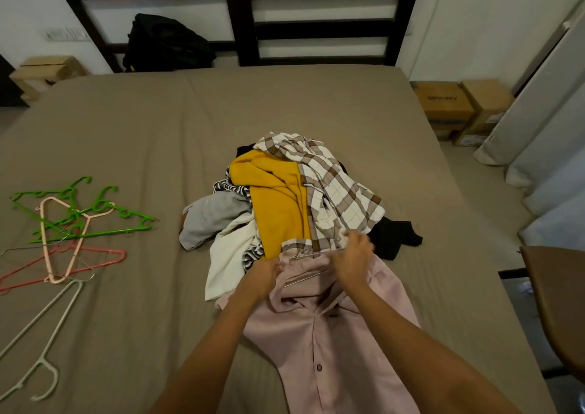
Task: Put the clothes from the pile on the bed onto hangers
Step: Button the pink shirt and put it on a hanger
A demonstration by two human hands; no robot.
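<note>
A pale pink button shirt (332, 344) lies flat on the bed in front of me, collar toward the pile. A thin metal wire hanger (304, 279) sits partly inside its collar, with its hook by the yellow garment. My left hand (262, 276) grips the shirt's left shoulder near the collar. My right hand (353, 260) pinches the fabric at the right side of the collar. Behind them is the clothes pile (285, 198): a yellow garment, a brown-and-white checked shirt, grey, white, striped and black pieces.
Several loose hangers (69, 223), green, pink, peach and white, lie on the left of the brown bed sheet (142, 122). A black bag (164, 44) leans on the dark headboard. Cardboard boxes (456, 106) stand on the floor at right, and a brown chair edge (557, 302) at far right.
</note>
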